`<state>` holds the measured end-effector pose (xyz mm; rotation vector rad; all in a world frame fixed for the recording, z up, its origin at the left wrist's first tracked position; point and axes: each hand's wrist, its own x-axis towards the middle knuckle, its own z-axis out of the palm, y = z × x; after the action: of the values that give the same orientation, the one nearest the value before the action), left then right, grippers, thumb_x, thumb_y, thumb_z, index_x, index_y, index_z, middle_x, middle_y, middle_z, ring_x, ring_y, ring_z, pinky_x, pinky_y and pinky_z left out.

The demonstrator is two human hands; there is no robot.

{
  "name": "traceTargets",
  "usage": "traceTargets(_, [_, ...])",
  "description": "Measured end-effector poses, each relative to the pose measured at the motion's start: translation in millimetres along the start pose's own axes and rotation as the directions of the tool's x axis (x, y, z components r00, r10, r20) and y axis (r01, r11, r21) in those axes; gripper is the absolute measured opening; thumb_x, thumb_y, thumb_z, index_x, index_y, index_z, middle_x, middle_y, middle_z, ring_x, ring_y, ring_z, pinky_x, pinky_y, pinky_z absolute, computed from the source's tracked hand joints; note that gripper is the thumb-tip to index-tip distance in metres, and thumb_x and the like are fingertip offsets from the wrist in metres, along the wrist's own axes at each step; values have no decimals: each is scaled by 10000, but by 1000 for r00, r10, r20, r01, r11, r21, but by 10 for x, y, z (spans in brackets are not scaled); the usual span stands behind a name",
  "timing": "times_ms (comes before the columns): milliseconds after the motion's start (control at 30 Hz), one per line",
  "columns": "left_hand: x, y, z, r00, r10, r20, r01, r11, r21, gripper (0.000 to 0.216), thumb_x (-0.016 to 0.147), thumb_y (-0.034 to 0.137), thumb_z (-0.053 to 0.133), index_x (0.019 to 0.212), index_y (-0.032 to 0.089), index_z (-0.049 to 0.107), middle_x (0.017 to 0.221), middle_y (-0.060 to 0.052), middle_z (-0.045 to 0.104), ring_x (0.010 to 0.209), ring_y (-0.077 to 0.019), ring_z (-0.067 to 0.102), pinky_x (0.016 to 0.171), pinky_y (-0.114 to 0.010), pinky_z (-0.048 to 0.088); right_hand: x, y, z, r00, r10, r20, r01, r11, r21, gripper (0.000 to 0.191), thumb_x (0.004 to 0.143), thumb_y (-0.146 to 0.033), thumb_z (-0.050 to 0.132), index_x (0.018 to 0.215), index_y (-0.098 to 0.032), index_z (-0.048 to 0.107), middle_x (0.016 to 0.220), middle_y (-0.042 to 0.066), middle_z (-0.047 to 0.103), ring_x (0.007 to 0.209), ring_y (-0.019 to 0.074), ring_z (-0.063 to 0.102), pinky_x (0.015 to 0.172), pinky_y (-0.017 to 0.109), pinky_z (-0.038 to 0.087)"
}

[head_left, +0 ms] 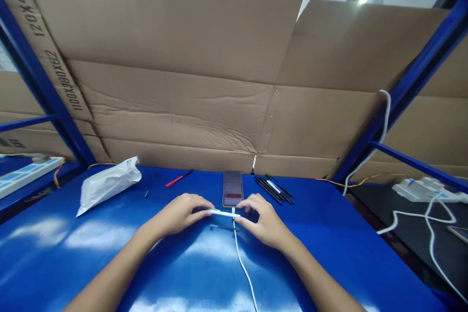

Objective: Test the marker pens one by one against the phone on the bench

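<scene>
Between my two hands a white pen lies almost level, held above the blue table. My left hand pinches its clip end with thumb and fingers. At the other end, my right hand has thumb and index finger closed on the pen. A thin dark pen refill lies on the table just below the pen. Behind the hands stands a phone, with a white cable running from its lower end toward me, passing behind the pen.
Several black pens and one white-labelled one lie right of the phone. A red pen, a small dark cap-like piece and a white plastic bag lie to the left. Cardboard walls the back; power strips sit on both sides.
</scene>
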<state>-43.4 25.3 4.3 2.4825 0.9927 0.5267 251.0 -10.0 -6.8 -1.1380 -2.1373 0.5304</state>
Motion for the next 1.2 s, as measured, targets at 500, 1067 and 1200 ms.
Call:
traceTargets(500, [-126, -157, -179, 996, -93, -5, 92, 982, 162, 356, 947, 395, 666, 1272, 270, 736, 1236, -70, 715, 1121, -265, 679, 966, -302, 478, -24, 52, 148, 993, -37, 115, 59, 980, -188, 75, 954, -184, 680, 1004, -239, 696, 1045, 52, 623, 997, 235, 522, 901, 394, 452])
traceTargets(1067, [3, 149, 75, 987, 70, 145, -50, 989, -140, 213, 973, 360, 646, 999, 234, 816, 929, -58, 781, 834, -193, 706, 766, -246, 501, -19, -8, 166, 989, -94, 117, 120, 964, -238, 49, 1018, -206, 581, 1003, -223, 625, 1062, 68, 600, 996, 237, 516, 902, 384, 461])
traceTargets(1200, [-12, 170, 51, 985, 46, 166, -16, 984, -175, 204, 947, 348, 667, 992, 220, 819, 930, -67, 761, 803, -181, 705, 735, -234, 520, -14, 9, 86, 997, -73, 4, 72, 985, -157, 67, 1030, -219, 557, 1032, -240, 620, 1095, 74, 589, 1034, 247, 528, 948, 413, 472])
